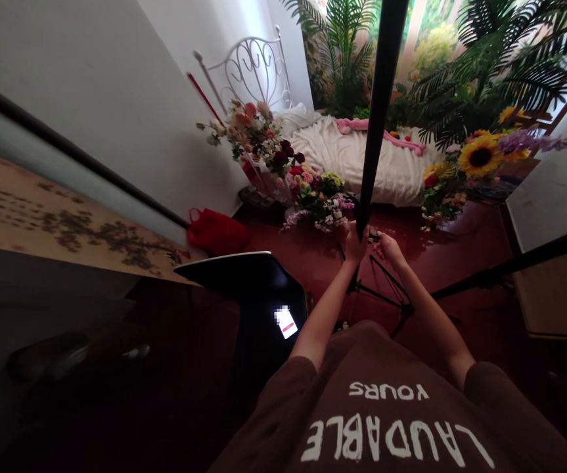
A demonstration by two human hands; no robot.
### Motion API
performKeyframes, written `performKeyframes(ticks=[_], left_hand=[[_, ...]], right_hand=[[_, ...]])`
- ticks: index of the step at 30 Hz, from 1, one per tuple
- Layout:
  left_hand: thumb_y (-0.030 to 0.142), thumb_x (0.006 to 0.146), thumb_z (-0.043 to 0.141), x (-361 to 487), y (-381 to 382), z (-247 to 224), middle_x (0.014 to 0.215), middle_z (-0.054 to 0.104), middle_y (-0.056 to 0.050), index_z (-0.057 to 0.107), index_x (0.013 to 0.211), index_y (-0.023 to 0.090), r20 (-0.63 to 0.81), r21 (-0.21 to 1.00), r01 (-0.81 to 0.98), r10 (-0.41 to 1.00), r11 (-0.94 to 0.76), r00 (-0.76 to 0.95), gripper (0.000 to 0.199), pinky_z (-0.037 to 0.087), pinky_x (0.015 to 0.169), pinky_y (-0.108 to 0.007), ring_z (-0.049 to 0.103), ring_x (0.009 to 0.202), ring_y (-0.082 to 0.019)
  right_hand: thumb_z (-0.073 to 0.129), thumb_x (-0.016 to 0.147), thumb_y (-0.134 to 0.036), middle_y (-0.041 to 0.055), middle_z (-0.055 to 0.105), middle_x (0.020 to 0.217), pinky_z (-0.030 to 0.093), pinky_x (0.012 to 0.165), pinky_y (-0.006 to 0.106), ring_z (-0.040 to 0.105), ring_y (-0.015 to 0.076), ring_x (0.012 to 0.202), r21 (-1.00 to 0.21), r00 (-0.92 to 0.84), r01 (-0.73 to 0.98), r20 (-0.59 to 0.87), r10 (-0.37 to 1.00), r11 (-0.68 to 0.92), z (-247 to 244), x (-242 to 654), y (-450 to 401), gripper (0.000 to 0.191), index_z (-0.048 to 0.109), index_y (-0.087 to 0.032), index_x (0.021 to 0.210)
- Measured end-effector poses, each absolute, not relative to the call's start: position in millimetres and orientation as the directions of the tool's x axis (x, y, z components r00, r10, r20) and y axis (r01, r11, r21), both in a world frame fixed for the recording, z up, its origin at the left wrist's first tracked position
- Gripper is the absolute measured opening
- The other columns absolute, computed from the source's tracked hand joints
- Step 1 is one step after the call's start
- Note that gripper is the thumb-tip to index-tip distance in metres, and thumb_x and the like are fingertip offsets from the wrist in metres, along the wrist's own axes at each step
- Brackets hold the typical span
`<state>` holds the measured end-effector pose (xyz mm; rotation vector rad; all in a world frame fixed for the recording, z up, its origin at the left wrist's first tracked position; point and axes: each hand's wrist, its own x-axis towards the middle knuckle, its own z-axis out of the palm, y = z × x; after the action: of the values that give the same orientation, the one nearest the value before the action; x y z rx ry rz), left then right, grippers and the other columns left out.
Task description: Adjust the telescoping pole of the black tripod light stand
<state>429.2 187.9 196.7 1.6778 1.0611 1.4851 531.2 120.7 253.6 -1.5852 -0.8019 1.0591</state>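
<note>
A black light stand (380,105) rises in front of me, its pole running up past the top of the view and its thin tripod legs spread on the floor. My left hand (355,246) is closed around the pole, low down. Just to the right, my right hand (389,247) is closed with its fingertips at a small dark knob (374,236) on the side of the pole. The fingers partly cover that knob, so its exact shape is hard to make out.
A dark monitor-like panel (244,276) stands to my left, near a red bag (217,230). Ahead is a bed with cream cloth (347,154), flanked by artificial flowers (307,187) and sunflowers (480,156). Another black pole (514,263) slants in from the right.
</note>
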Motion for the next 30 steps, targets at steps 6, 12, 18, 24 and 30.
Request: performKeyframes(ticks=[6, 12, 18, 24, 30], left_hand=[[0.061, 0.092, 0.047, 427, 184, 204, 0.078, 0.063, -0.004, 0.052, 0.102, 0.02, 0.445, 0.888, 0.105, 0.894, -0.448, 0.052, 0.043, 0.046, 0.058, -0.025, 0.06, 0.061, -0.014], [0.064, 0.091, 0.046, 428, 186, 201, 0.08, 0.063, -0.004, 0.052, 0.101, 0.02, 0.449, 0.886, 0.111, 0.893, -0.451, 0.042, 0.046, 0.047, 0.062, -0.026, 0.061, 0.066, -0.015], [0.06, 0.092, 0.047, 429, 187, 196, 0.083, 0.064, -0.006, 0.054, 0.103, 0.02, 0.442, 0.886, 0.142, 0.897, -0.442, 0.032, 0.042, 0.048, 0.067, -0.028, 0.062, 0.073, -0.017], [0.06, 0.092, 0.047, 429, 188, 195, 0.083, 0.064, -0.006, 0.054, 0.101, 0.02, 0.43, 0.89, 0.158, 0.902, -0.428, 0.024, 0.041, 0.048, 0.069, -0.028, 0.062, 0.075, -0.017], [0.061, 0.092, 0.047, 429, 188, 195, 0.081, 0.063, -0.005, 0.054, 0.098, 0.02, 0.437, 0.888, 0.15, 0.899, -0.435, 0.026, 0.042, 0.048, 0.067, -0.028, 0.061, 0.071, -0.016]], right_hand=[[0.059, 0.081, -0.057, -0.0002, 0.063, 0.07, 0.045, 0.052, 0.023, 0.058, 0.0128, 0.057, -0.976, 0.481, 0.217, 0.097, 0.871, -0.011, 258, 527, 122, 0.037, 0.054, -0.022, 0.085], [0.052, 0.085, -0.069, 0.0078, 0.072, 0.082, 0.05, 0.067, 0.028, 0.067, 0.0184, 0.071, -0.88, 0.432, 0.474, 0.239, 0.869, 0.006, 261, 527, 109, 0.049, 0.061, -0.021, 0.083], [0.06, 0.081, -0.07, 0.0084, 0.074, 0.091, 0.051, 0.069, 0.027, 0.07, 0.0195, 0.078, -0.871, 0.353, 0.492, 0.213, 0.911, 0.013, 252, 536, 102, 0.054, 0.067, -0.021, 0.103], [0.059, 0.08, -0.071, 0.0073, 0.075, 0.086, 0.049, 0.066, 0.026, 0.068, 0.0182, 0.071, -0.855, 0.364, 0.518, 0.235, 0.901, 0.014, 251, 535, 99, 0.055, 0.069, -0.021, 0.099], [0.043, 0.083, -0.08, 0.002, 0.063, 0.054, 0.039, 0.053, 0.024, 0.059, 0.0154, 0.052, -0.817, 0.416, 0.565, 0.163, 0.894, -0.114, 261, 530, 106, 0.065, 0.064, -0.021, 0.069]])
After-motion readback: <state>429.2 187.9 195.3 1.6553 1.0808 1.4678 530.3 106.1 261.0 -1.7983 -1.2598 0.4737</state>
